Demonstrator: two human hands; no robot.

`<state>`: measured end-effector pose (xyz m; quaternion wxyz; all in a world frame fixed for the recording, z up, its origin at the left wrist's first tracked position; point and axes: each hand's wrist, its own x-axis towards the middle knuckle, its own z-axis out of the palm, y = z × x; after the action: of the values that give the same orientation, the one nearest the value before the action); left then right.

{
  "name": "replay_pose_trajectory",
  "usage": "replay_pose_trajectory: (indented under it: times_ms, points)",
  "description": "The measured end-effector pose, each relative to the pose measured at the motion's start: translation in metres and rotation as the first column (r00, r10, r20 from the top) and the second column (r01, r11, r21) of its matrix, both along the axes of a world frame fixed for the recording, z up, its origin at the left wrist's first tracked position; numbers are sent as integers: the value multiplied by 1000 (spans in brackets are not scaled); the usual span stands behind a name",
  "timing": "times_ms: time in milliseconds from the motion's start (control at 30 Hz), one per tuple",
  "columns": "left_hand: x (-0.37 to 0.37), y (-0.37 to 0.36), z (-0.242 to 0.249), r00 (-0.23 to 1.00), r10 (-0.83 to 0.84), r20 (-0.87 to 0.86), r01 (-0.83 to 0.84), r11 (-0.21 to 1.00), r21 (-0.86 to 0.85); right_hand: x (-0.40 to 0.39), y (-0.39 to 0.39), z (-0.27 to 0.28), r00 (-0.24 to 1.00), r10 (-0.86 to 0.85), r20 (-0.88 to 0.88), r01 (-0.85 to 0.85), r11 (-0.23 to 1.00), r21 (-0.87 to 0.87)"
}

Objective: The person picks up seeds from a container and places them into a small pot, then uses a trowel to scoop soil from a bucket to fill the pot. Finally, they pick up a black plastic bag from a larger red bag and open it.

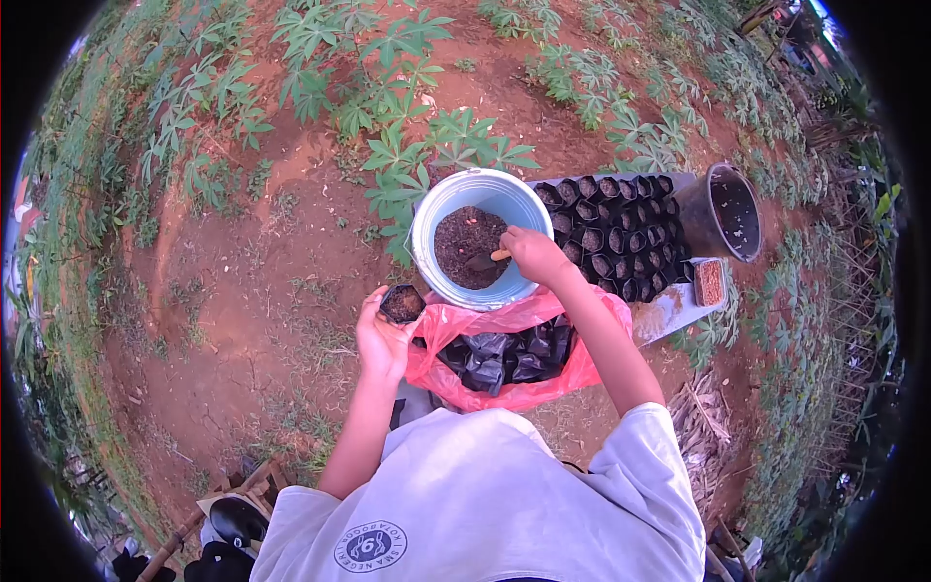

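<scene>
My left hand [381, 341] holds a small black planting bag [401, 304] with soil showing in its top, to the left of the bucket. My right hand [533, 254] is closed around the wooden handle of a small trowel [482, 262], whose dark blade rests in the soil. That dark, loose soil [464, 233] fills the lower part of a light blue bucket [431, 254]. Just below the bucket lies an open red plastic bag [592, 364] with several folded black planting bags [485, 359] inside.
Several rows of soil-filled black bags [606, 233] stand on a board [669, 315] to the right. Beside them are a dark bucket [690, 213] and a small container of brownish grains [710, 283]. Leafy plants [398, 145] grow from reddish ground [242, 320].
</scene>
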<state>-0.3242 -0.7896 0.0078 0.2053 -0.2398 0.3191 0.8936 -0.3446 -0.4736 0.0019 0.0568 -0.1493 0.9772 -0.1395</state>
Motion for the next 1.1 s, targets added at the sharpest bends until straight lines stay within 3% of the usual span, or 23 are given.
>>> replay_pose_trajectory:
  times_ms: [167, 367, 767, 833, 1100]
  points:
    - [-3, 1, 1, 1000, -23, 5, 23, 1000, 8, 4, 8, -11, 1000, -28, 4, 27, 999, 46]
    - [0, 6, -4, 1000, -18, 17, 18, 1000, 7, 0, 13, -20, 988, -78, 129, 63, 991, 121]
    - [17, 14, 3, 999, 39, 4, -39, 999, 10, -4, 19, -15, 980, -12, 200, 27, 997, -74]
    - [20, 12, 3, 999, 40, 1, -40, 999, -2, -4, 17, -6, 965, -51, 257, 88, 987, -135]
    - [25, 12, 1, 998, 68, -12, -68, 998, -3, -9, 13, -5, 971, -4, 237, 65, 966, -249]
